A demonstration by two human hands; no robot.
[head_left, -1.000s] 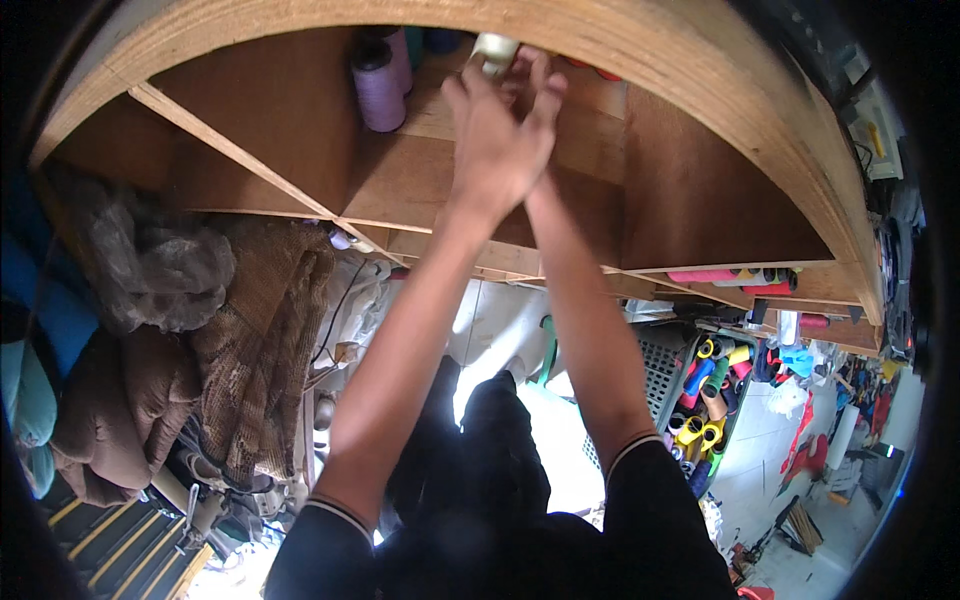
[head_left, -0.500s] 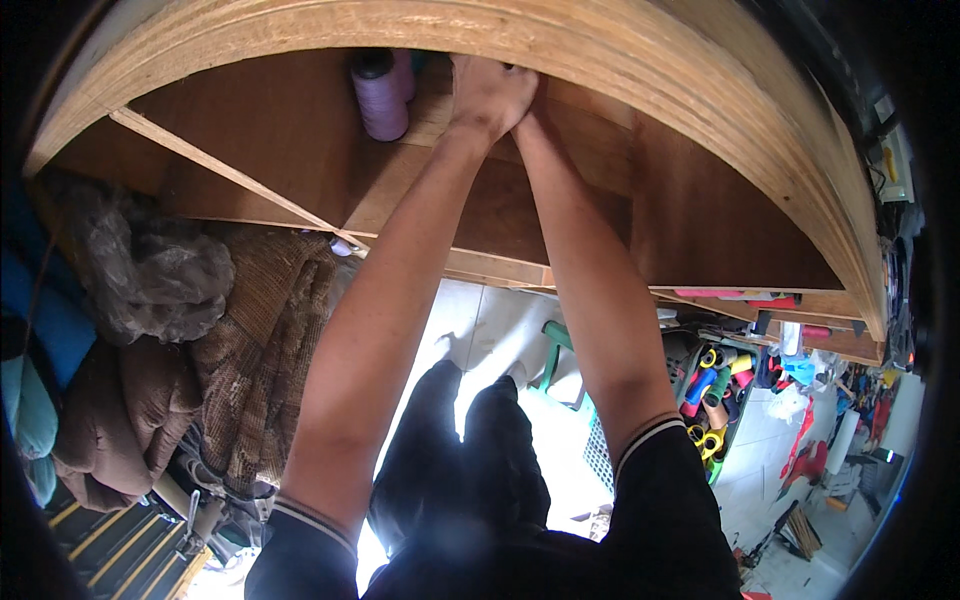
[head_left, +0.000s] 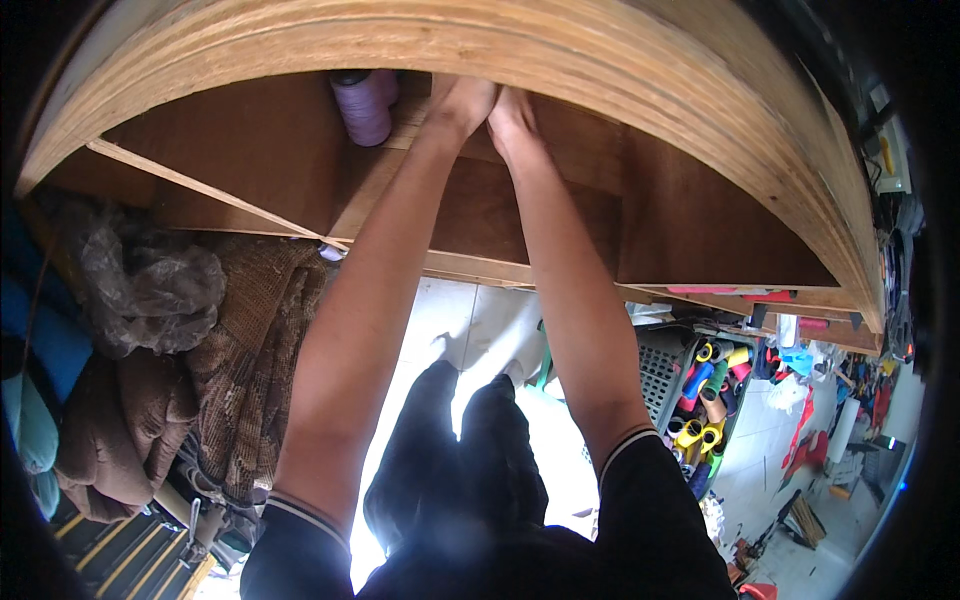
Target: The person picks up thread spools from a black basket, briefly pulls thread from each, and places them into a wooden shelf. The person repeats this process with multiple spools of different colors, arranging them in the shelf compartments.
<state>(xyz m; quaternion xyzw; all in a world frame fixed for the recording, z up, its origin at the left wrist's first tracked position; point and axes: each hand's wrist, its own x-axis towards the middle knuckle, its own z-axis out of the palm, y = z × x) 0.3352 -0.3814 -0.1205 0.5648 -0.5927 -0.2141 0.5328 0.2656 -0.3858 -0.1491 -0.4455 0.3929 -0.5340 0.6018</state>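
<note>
Both my arms reach up into an open wooden shelf compartment. My left hand (head_left: 463, 102) and my right hand (head_left: 512, 122) are side by side, close together inside it. The shelf's front edge (head_left: 420, 42) cuts off the fingers of both, so whatever they hold or touch is hidden. Left of my left hand, a purple thread cone (head_left: 365, 110) stands on the compartment floor, with another purple cone (head_left: 386, 88) partly showing behind it.
A slanted wooden strip (head_left: 210, 190) borders the compartment's left. Below hang brown woven cloth (head_left: 255, 350) and clear plastic (head_left: 150, 275). To the right, a grey perforated crate (head_left: 660, 375) stands by several coloured thread spools (head_left: 712, 385). Beneath is a white tiled floor (head_left: 440, 320).
My hands have shifted slightly left and no longer overlap as much; the right hand now shows beside the left. The whole view has tilted a little, with the shelf lower.
</note>
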